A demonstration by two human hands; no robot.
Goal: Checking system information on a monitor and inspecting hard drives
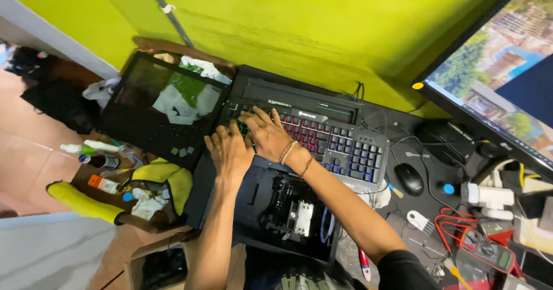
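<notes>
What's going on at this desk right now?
A person has both hands on a backlit keyboard that sits on a black desk. The left hand lies flat over the keyboard's left end, and the right hand spreads its fingers across the keys beside it. Just below the hands sits an opened black device with its insides showing. A mouse lies to the right, under a lit monitor.

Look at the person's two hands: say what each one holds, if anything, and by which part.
Nothing is held. The left hand and the right hand lie flat, fingers spread, on the left end of the backlit keyboard.
</notes>
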